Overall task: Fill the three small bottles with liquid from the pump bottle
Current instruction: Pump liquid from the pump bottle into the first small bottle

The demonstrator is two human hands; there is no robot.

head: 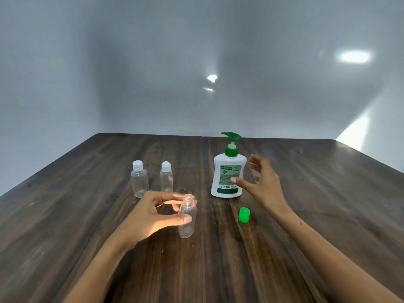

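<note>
An uncapped clear small bottle (187, 217) stands on the wooden table (306, 193), and my left hand (150, 215) holds it between thumb and fingers. Its green cap (244, 214) lies on the table to the right. Two more clear small bottles (140, 179) (166, 177) with white caps stand upright behind my left hand. The white pump bottle (228, 171) with a green pump head stands at centre right. My right hand (261, 182) is spread open just right of the pump bottle, thumb in front of its label, fingers apart from it.
The dark wooden table reaches to a pale grey wall at the back. Its left and right edges run diagonally away from me. Bare wood lies to the right of the pump bottle and in front of my arms.
</note>
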